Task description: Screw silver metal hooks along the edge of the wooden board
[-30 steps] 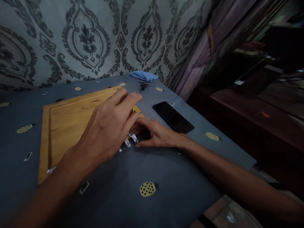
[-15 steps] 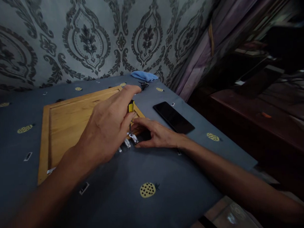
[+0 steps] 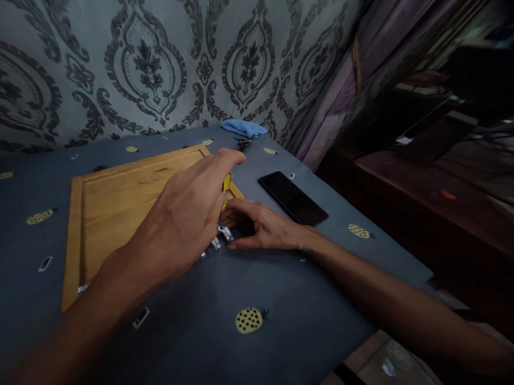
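Observation:
My left hand [image 3: 185,206] is closed around a screwdriver [image 3: 227,183] with a yellow and black handle. Its thin shaft points down to a silver metal hinge [image 3: 225,233] at the near right corner of a framed wooden door panel [image 3: 122,200]. My right hand [image 3: 273,225] curls about that corner, fingers on the panel side and thumb at the hinge's outer end. Another metal hinge arm [image 3: 216,243] sticks out just left of it. My left hand covers part of the panel's near edge, and the screw itself is too small to make out.
A black phone [image 3: 293,198] lies right of the panel. Behind it are a small dark object [image 3: 243,143] and a blue cloth [image 3: 243,128] by the patterned wall. A clear plastic container [image 3: 385,362] stands at the lower right, beyond the table edge.
My left hand has turned around the screwdriver's handle, with the thumb now lower and the handle tilted slightly right. My right hand has stayed at the hinge.

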`<state>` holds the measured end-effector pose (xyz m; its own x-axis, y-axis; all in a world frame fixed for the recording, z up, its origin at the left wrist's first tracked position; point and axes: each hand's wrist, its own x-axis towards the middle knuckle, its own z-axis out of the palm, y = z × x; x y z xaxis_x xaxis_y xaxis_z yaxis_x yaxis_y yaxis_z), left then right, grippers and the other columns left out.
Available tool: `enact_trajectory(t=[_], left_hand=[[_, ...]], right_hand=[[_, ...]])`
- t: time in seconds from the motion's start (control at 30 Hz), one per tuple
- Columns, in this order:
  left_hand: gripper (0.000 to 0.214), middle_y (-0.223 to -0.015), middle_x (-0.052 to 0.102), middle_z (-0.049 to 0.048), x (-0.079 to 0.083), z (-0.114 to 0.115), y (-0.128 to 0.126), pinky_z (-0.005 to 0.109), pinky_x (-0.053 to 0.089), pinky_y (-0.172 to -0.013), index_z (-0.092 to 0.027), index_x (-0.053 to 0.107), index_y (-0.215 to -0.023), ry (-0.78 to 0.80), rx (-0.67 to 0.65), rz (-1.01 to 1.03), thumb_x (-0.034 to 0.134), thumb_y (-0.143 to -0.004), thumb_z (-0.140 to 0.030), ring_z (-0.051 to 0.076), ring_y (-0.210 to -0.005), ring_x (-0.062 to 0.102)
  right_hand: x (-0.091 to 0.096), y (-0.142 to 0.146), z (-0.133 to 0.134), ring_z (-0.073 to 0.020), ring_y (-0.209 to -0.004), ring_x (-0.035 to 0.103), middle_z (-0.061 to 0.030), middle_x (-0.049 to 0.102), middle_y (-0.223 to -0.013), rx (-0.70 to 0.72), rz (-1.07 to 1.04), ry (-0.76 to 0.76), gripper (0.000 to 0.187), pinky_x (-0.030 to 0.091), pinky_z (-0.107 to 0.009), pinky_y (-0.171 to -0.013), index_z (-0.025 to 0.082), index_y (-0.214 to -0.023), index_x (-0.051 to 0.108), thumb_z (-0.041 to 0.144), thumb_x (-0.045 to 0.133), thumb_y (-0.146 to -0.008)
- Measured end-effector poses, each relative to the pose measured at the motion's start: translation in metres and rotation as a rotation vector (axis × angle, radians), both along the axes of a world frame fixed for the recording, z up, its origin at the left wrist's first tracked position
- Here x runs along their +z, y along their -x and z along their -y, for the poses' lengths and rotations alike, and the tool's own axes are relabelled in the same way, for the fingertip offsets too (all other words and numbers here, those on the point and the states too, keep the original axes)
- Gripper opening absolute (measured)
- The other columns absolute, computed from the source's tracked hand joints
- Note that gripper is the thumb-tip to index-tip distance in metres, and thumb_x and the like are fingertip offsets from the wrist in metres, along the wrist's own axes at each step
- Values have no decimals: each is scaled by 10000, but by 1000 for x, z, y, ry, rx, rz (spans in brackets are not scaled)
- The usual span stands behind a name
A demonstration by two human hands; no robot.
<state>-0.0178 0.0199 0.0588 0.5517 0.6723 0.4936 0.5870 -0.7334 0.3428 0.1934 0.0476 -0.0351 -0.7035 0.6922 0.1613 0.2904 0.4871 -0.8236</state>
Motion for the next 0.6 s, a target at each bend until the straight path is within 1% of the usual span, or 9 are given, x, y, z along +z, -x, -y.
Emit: enact_trajectory(t=[0.13,0.23,0.37,0.43,0.53,0.6], left_hand=[[444,-1246,694,69,-1,-1,0,347,561,-966,-163,551,-1314,-5,5,-19,420,-904,-53,207,-1121,686],[444,-1254,688,69,1,0,1,355,556,-984,-170,534,-1325,-4,7,0,433,-908,-58,213,-1129,680],[417,-1214,687,51,8,2,4,366,563,-957,-204,521,-1310,-17,26,35,472,-914,-84,219,-1085,686],[410,-1191,684,38,9,2,5,367,568,-936,-224,516,-1300,-20,31,41,474,-914,-91,217,-1058,691],[401,-1175,683,24,6,1,5,377,571,-938,-270,519,-1285,-11,5,55,472,-917,-116,222,-1058,694],[404,-1185,683,33,4,0,4,393,573,-938,-278,518,-1295,8,-9,52,470,-920,-135,235,-1071,694]], right_hand=[[1,0,0,-222,-1084,692,-84,691,-1137,8,-10,-6,625,577,-405,-996,192,-1355,541,305,816,-806],[2,0,0,-226,-1102,684,-94,683,-1149,11,-15,3,608,575,-409,-1003,182,-1342,550,305,816,-809],[1,-2,-1,-225,-1130,682,-104,651,-1243,13,-47,16,669,574,-414,-1007,209,-1389,511,307,821,-805],[0,-2,-1,-224,-1138,681,-101,647,-1253,15,-59,22,689,571,-405,-1012,212,-1404,502,307,824,-803],[-2,-2,-1,-222,-1137,677,-94,653,-1233,9,-66,10,711,568,-399,-1016,209,-1410,505,315,836,-790],[-4,-2,-1,-219,-1125,677,-94,653,-1224,3,-68,8,735,571,-400,-1009,209,-1425,493,323,839,-786]])
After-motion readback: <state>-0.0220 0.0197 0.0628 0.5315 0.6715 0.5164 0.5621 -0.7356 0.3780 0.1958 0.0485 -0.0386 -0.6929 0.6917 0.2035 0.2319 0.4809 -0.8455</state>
